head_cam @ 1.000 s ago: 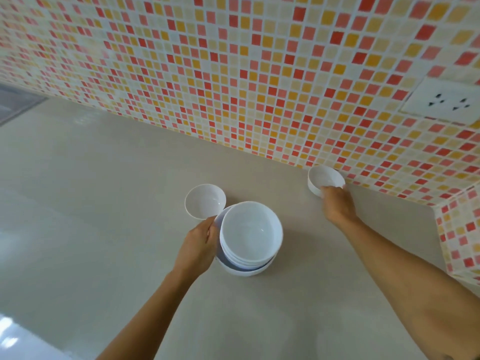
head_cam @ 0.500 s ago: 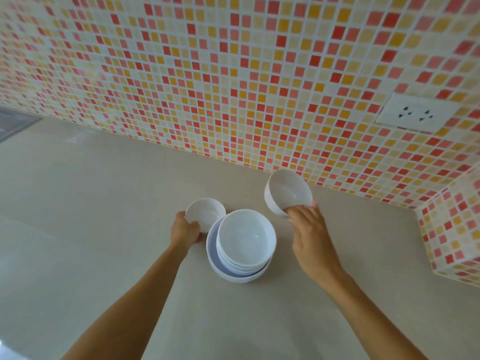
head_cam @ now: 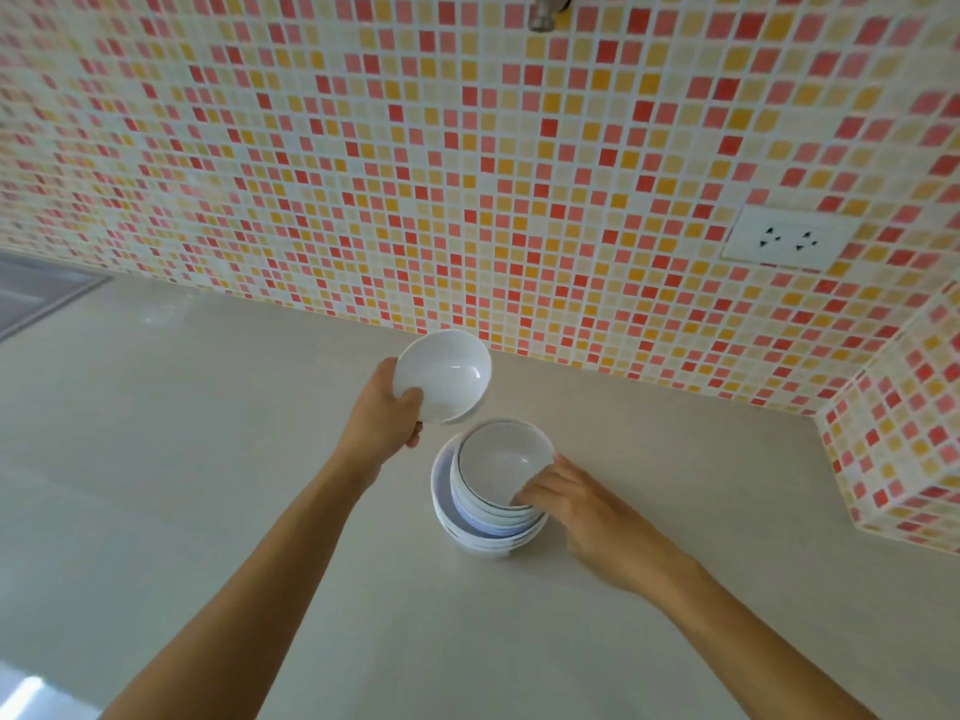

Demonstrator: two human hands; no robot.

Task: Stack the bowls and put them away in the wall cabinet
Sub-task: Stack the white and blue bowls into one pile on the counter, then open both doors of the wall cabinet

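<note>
Above counter (head_cam: 208,511), left hand (head_cam: 382,420) now grasps lifted small bowl (head_cam: 444,374); right hand (head_cam: 582,504) now grips bowl stack (head_cam: 493,491).

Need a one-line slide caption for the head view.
Left hand holds a small white bowl tilted above the stack on the counter; right hand rests on the stack's top bowl.

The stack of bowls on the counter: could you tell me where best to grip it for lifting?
Probably under the widest bottom bowl, one palm on each side; the stack of bowls narrows upward, so rim grips lift only upper bowls. The right hand is on its right side.
</note>
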